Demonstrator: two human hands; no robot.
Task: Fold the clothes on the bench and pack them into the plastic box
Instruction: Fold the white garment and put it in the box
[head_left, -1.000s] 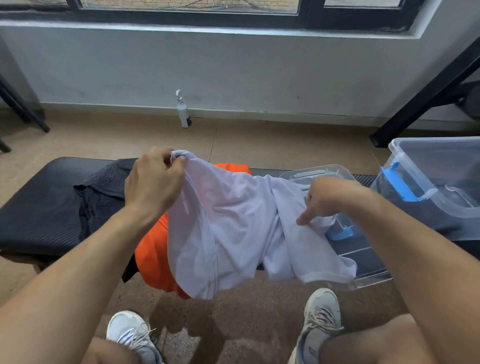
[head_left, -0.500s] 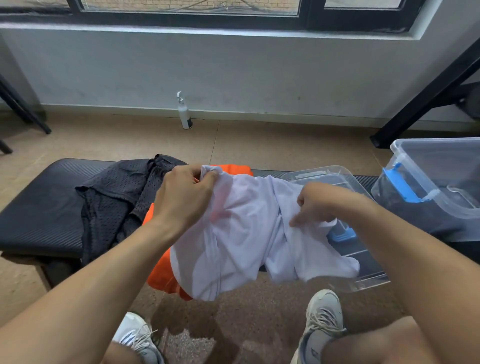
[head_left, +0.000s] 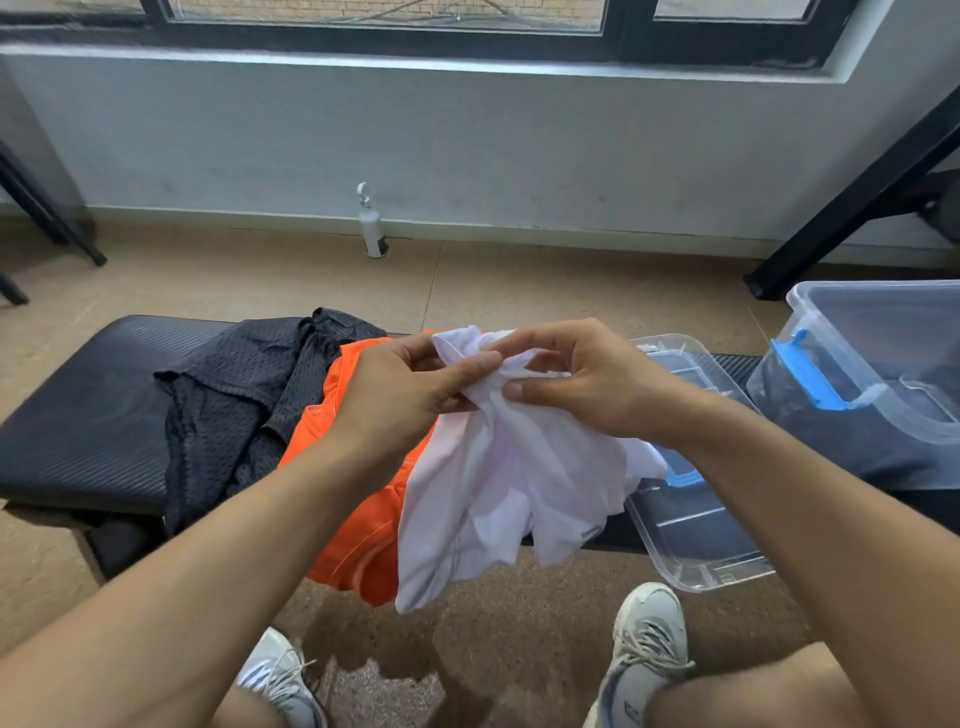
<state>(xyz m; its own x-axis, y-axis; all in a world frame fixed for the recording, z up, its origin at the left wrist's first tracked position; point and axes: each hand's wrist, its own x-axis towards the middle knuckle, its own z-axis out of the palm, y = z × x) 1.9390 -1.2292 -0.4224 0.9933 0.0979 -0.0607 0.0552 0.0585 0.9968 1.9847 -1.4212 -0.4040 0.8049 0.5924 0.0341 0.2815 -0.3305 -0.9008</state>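
A white garment hangs bunched in front of the black bench, held up at its top edge. My left hand pinches that edge from the left, and my right hand pinches it from the right, the two hands nearly touching. Under it an orange garment drapes over the bench's front edge. A black mesh garment lies crumpled on the bench to the left. The clear plastic box with a blue latch stands at the right.
The box's clear lid lies on the bench beside the box, overhanging the front edge. A small white pump bottle stands on the floor by the wall. Black frame legs slant at the right. My shoes are below.
My left hand has carried its corner of the white garment rightward to meet my right hand. The garment has gone from spread out to bunched, uncovering more of the orange and black clothes.
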